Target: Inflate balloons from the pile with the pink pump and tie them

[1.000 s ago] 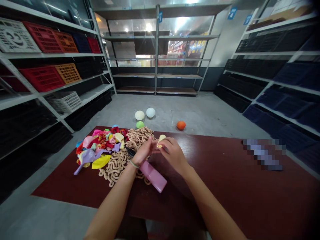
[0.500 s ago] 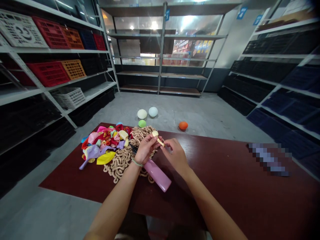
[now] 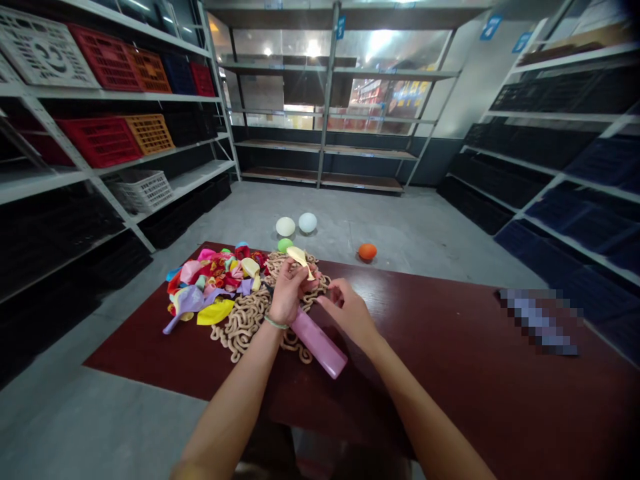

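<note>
My left hand (image 3: 289,293) is closed on a limp pale yellow balloon (image 3: 299,256), whose narrow end points down to the right. Just right of it, my right hand (image 3: 350,312) has its fingers curled and apart, with nothing visible between them. A pink cylindrical object (image 3: 320,345) lies under and right of my left wrist. Beneath and left of my left hand is a heap of beige curly strands (image 3: 243,323). Farther left lies a pile of colourful limp balloons (image 3: 213,283), with a yellow one (image 3: 215,312) at its front.
The dark red table (image 3: 440,360) bears a pixelated strip (image 3: 540,321) at right. Beyond it, inflated balloons lie on the floor: cream (image 3: 285,227), pale blue (image 3: 307,223), green (image 3: 285,245) and orange (image 3: 367,252). Shelves with crates (image 3: 103,141) stand around.
The pale yellow balloon now stands out more above my left hand. My right hand has come away from its narrow end, and its fingers have parted.
</note>
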### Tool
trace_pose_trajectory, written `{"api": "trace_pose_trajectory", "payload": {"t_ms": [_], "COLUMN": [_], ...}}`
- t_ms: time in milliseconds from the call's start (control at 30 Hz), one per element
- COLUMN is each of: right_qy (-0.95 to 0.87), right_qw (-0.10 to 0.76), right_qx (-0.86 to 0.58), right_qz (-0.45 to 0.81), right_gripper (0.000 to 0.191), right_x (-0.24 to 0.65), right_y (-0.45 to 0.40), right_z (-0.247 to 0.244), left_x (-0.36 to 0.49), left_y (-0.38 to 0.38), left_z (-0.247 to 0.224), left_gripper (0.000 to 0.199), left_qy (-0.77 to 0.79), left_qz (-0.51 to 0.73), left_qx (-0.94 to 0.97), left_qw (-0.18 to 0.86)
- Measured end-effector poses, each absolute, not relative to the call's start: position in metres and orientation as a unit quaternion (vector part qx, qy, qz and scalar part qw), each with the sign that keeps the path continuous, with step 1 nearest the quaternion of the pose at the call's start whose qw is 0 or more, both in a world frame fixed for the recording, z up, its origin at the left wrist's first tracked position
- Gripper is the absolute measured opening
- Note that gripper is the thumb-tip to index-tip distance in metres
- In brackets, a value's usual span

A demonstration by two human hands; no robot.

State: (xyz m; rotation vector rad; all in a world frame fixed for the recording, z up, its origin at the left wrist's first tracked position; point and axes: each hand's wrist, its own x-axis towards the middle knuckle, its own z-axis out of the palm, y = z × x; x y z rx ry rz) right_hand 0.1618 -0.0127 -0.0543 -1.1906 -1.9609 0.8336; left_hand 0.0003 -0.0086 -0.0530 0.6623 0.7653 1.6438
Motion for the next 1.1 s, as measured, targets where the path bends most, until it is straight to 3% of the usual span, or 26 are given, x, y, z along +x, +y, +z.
{"api": "trace_pose_trajectory", "payload": {"t_ms": [200, 267, 367, 600, 800, 1100], "right_qy": [-0.854, -0.872, -0.885, -0.859, -0.882, -0.871], "right_qw": [0.123, 0.077, 0.047, 0.096, 0.205, 0.201], "right_qx": [-0.44, -0.435, -0.436, -0.5, -0.422, -0.443], "right_qz": [0.248, 0.211, 0.158, 0.049, -0.04, -0.059], "right_gripper": [0.049, 0.053, 0.043, 0.041, 0.052, 0.055], "right_x": [0.147, 0.139, 0.133, 0.165, 0.199, 0.204], "right_y": [-0.038, -0.046, -0.052, -0.021, -0.005, -0.013], "right_z": [-0.056, -0.058, -0.059, -0.038, -0.069, -0.09], "left_x": [-0.022, -0.03, -0.047, -0.086, -0.058, -0.051], "left_y": [-0.004, -0.004, -0.007, -0.002, 0.014, 0.0], "left_z": [-0.043, -0.038, -0.032, -0.04, -0.076, -0.086], "left_gripper": [0.05, 0.048, 0.047, 0.027, 0.032, 0.03], "left_qy": [0.287, 0.274, 0.272, 0.281, 0.311, 0.33], "left_qz": [0.766, 0.79, 0.816, 0.879, 0.836, 0.775], "left_qx": [0.247, 0.242, 0.235, 0.179, 0.164, 0.188], "left_qw": [0.52, 0.492, 0.453, 0.342, 0.421, 0.505]}}
